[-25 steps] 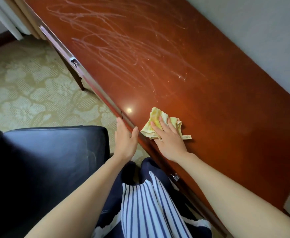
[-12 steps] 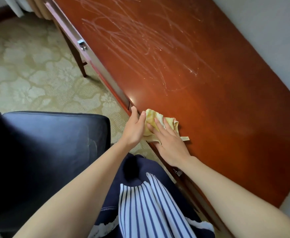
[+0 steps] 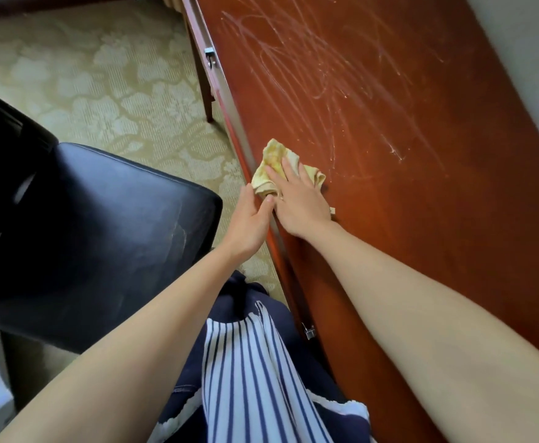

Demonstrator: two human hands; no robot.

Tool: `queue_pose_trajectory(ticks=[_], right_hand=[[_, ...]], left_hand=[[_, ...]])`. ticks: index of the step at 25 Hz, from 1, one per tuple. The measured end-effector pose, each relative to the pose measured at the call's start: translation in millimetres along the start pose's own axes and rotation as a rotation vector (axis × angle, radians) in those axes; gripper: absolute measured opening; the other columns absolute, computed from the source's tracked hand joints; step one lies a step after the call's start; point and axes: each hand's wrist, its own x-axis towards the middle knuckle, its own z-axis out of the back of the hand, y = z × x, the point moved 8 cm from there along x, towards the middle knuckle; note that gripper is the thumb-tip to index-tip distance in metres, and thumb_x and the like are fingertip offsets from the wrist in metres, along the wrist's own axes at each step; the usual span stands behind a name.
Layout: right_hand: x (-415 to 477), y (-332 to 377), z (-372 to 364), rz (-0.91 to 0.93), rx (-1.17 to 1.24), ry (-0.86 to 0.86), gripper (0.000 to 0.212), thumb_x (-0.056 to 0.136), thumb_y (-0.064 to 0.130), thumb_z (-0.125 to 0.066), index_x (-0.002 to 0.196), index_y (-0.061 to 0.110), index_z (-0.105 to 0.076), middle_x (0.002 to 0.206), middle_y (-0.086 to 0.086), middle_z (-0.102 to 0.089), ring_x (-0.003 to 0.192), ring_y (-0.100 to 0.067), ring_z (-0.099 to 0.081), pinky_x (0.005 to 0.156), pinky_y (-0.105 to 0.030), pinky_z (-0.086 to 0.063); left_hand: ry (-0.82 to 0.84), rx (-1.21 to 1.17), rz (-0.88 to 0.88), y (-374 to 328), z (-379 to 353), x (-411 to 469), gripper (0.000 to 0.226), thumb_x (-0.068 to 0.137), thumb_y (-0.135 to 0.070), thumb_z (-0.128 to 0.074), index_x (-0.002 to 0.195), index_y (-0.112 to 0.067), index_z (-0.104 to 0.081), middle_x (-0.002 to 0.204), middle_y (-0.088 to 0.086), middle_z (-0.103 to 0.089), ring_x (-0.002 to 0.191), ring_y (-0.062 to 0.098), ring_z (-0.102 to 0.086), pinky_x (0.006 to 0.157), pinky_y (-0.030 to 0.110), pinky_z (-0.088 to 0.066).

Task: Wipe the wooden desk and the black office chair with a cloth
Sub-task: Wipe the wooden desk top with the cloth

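Right hand [image 3: 300, 203] is flat on the yellow cloth [image 3: 276, 155], fingers [image 3: 288, 166] spread straight and pressing down, not pinching. That looks like a way to put the whole palm's weight into the wipe. The cloth sits bunched at the near edge of the reddish wooden counter [image 3: 421, 235], one corner hanging just over the lip.

Left hand [image 3: 249, 225] is tucked against that same edge, fingers loosely cupped and gripping nothing, its thumb touching the cloth's lower corner. My read is that it is placed to catch whatever gets swept off, or to steady the cloth at the rim.

Beyond the cloth, the counter is criss-crossed with pale streaks [image 3: 319, 65], so most of the top appears to need wiping. A metal fitting [image 3: 210, 57] shows on the front rail.

The black office chair [image 3: 108, 219] stands just left of the person, apart from the counter, and looks untouched. A patterned carpet [image 3: 102, 75] lies below, with a plain wall [image 3: 523, 59] along the far side.
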Motion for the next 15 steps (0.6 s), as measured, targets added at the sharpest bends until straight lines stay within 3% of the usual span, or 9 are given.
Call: queue_pose_trajectory(ticks=[2,3,8,10,11,12,13,14,15], right_hand=[[-22.3,-9.4,-3.2,0.026,-0.026,-0.064,0.060,0.098,0.026,-0.036,0.149,0.039,-0.009,0.159,0.009,0.003,0.146,-0.018,0.008,0.116,-0.044,-0.009],[-34.4,-16.4,-5.5,0.034,-0.034,-0.094,0.062,0.097,0.025,-0.038,0.149,0.040,-0.008,0.159,0.009,0.002,0.146,-0.018,0.007,0.116,-0.043,-0.009],[-95.0,-55.6,-25.5,-0.019,-0.017,-0.143,0.066,0.094,0.022,-0.047,0.148,0.042,-0.016,0.158,0.010,-0.006,0.145,-0.014,0.005,0.114,-0.034,0.001],[-117.9,-70.0,-32.3,-0.032,-0.048,-0.148,0.069,0.091,0.020,-0.051,0.147,0.042,-0.017,0.157,0.012,-0.008,0.144,-0.010,0.007,0.113,-0.031,0.002],[-125.6,-76.0,-35.1,-0.033,-0.051,-0.139,0.072,0.090,0.018,-0.053,0.146,0.044,-0.015,0.156,0.014,-0.006,0.142,-0.008,0.009,0.113,-0.032,0.000],[-129.5,-80.7,-37.0,-0.025,-0.036,-0.116,0.075,0.090,0.017,-0.054,0.144,0.047,-0.013,0.154,0.018,-0.003,0.141,-0.006,0.011,0.113,-0.033,-0.003],[-129.3,-84.9,-37.1,-0.019,-0.003,-0.081,0.077,0.089,0.016,-0.055,0.141,0.050,-0.011,0.152,0.022,0.000,0.141,-0.004,0.012,0.113,-0.034,-0.008],[-126.5,-88.8,-35.7,-0.015,0.040,-0.046,0.077,0.090,0.014,-0.055,0.138,0.054,-0.010,0.150,0.026,0.001,0.140,-0.001,0.013,0.114,-0.036,-0.012],[-121.9,-92.1,-33.1,-0.011,0.074,-0.019,0.076,0.090,0.012,-0.055,0.135,0.056,-0.012,0.148,0.029,0.002,0.139,0.003,0.014,0.114,-0.037,-0.016]], left_hand=[[-0.045,0.099,-0.004,-3.2,-1.5,5.2,0.034,0.097,-0.022,-0.047,0.126,-0.007,-0.041,0.126,0.007,-0.045,0.110,0.011,-0.044,0.099,0.031,-0.040],[-0.058,0.129,0.002,-5.1,-2.6,9.1,0.039,0.096,-0.023,-0.049,0.128,-0.005,-0.039,0.128,0.010,-0.043,0.116,0.015,-0.043,0.103,0.037,-0.038],[-0.045,0.086,0.099,-10.2,-8.1,34.2,0.058,0.100,-0.032,-0.036,0.147,-0.002,-0.017,0.152,0.014,-0.023,0.141,0.024,-0.024,0.115,0.043,-0.024],[0.023,0.065,0.169,-6.9,-17.5,43.7,0.064,0.101,-0.029,-0.034,0.150,-0.004,-0.001,0.158,0.013,-0.012,0.140,0.022,-0.028,0.113,0.032,-0.029],[0.050,0.093,0.200,-4.7,-20.7,46.6,0.065,0.100,-0.023,-0.034,0.150,-0.005,0.004,0.157,0.013,-0.016,0.126,0.020,-0.045,0.100,0.017,-0.041],[0.071,0.134,0.224,-2.0,-22.1,48.2,0.066,0.099,-0.015,-0.035,0.150,-0.006,0.006,0.153,0.014,-0.026,0.100,0.014,-0.057,0.074,0.005,-0.047],[0.084,0.181,0.225,0.2,-21.5,50.0,0.065,0.097,-0.009,-0.033,0.150,-0.006,0.005,0.145,0.016,-0.037,0.076,0.010,-0.055,0.050,0.004,-0.042],[0.091,0.231,0.218,1.9,-19.4,50.5,0.062,0.098,-0.008,-0.032,0.150,-0.006,0.002,0.135,0.015,-0.047,0.066,0.007,-0.048,0.040,0.006,-0.037],[0.100,0.272,0.214,3.9,-16.4,49.3,0.057,0.100,-0.010,-0.030,0.150,-0.006,-0.002,0.123,0.012,-0.054,0.064,0.007,-0.046,0.041,0.009,-0.037]])
